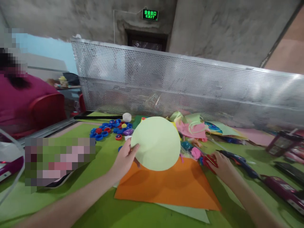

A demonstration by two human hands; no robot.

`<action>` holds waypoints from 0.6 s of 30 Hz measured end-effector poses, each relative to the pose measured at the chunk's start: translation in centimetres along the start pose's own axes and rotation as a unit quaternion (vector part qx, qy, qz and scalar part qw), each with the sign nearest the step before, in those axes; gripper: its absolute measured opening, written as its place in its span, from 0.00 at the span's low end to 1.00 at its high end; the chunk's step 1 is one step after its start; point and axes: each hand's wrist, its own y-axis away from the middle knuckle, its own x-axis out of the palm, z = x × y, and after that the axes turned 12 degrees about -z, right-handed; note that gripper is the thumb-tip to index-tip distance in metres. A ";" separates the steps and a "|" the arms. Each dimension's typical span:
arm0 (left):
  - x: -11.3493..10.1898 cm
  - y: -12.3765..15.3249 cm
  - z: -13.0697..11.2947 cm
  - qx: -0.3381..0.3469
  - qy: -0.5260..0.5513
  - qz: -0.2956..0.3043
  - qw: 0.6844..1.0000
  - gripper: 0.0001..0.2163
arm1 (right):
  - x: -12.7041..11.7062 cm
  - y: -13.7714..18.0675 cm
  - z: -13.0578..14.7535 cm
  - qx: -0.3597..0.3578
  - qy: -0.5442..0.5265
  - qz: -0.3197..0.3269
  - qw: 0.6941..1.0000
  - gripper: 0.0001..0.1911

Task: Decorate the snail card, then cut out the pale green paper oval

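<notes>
My left hand (127, 155) pinches the left edge of a pale green paper circle (155, 144), thumb in front and fingers behind, and holds it tilted up above the table. Under the circle lies an orange sheet (166, 186), on top of a pale green sheet (190, 212). Over on the right, my right hand (222, 164) has its fingers closed round a red handle (210, 162) that looks like that of scissors; the rest of it is hard to make out. A pink ball-like piece (196, 153) and a teal piece (186, 146) lie beside that handle.
A dark blue glue gun (239, 160) lies right of my hand. Blue and red rings (102, 134) and a white ball (127, 117) sit at the back left, paper scraps (190, 125) behind. A dark cup (282, 142) stands far right. A perforated metal panel (180, 85) bounds the table. A person (23, 95) sits left.
</notes>
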 end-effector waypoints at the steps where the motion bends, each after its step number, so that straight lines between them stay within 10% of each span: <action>1: -0.1 -0.1 0.1 -0.003 0.002 -0.004 1.000 0.17 | 0.1 0.0 -0.1 0.020 -0.003 0.005 1.000 0.09; 12: -0.3 -0.7 0.7 -0.035 0.074 -0.035 0.996 0.14 | -2.4 -1.0 0.4 0.225 -0.188 -0.081 0.953 0.15; 18: -0.1 -0.4 0.1 -0.075 0.159 -0.033 0.984 0.12 | -4.8 -2.9 7.6 0.273 -0.436 -0.037 0.857 0.20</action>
